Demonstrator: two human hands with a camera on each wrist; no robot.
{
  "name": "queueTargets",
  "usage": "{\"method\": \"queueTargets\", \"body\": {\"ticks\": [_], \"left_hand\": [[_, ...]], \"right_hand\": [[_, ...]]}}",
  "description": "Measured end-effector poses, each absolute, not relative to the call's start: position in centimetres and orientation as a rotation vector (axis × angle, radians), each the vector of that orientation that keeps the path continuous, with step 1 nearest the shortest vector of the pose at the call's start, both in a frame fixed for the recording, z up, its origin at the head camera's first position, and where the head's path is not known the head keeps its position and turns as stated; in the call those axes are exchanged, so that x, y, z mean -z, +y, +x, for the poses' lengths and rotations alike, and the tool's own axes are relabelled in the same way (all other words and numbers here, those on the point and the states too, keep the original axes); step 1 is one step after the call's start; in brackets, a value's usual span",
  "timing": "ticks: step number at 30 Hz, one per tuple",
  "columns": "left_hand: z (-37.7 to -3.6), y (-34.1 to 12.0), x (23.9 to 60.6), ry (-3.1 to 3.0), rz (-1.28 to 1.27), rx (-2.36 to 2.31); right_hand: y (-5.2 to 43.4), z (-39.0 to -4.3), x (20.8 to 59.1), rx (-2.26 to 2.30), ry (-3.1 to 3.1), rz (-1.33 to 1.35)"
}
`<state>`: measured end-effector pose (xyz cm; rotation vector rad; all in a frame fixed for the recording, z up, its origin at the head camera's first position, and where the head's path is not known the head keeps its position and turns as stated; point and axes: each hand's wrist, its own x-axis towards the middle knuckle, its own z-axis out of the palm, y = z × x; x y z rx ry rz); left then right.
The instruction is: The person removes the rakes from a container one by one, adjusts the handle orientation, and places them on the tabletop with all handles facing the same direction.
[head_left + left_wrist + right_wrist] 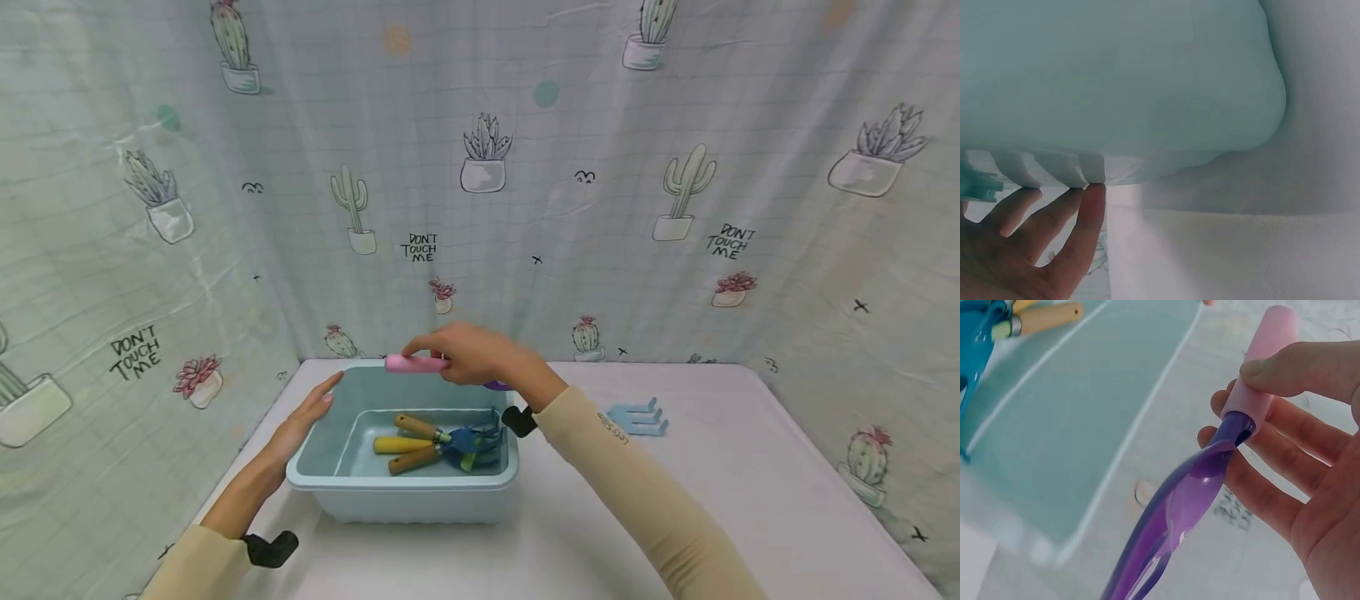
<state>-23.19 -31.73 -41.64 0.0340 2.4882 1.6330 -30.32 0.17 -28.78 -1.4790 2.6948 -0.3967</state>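
Two hands at a pale-blue bin (401,482) on the desk (750,500). Left hand (297,423) at nine o'clock, fingers spread and touching its outer wall, presumably to steady it. Right hand (474,354) at one o'clock, pinching the pink handle (414,364) of a purple-headed tool (1188,484) above the far rim, likely for clearance. Wooden- and yellow-handled tools (401,445) lie inside, handles toward nine, heads bunched toward three. Blue rake head (636,419) well apart, three o'clock.

white table (750,508) | pale blue bin (412,504) standing left | blue pronged tool (637,419) lying right, partly hidden
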Motion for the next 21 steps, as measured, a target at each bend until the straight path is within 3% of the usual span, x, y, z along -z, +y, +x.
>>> {"method": "queueTargets", "body": {"ticks": [11,21], "left_hand": [[-22.9,-31.4,41.3,2.518,0.029,-1.607],[-22.8,-31.3,41.3,2.528,0.036,-1.618]], "right_hand": [[6.1,-29.5,28.2,0.370,2.822,-1.338],[10.5,-28.7,30.3,0.410,2.863,-1.257]]}}
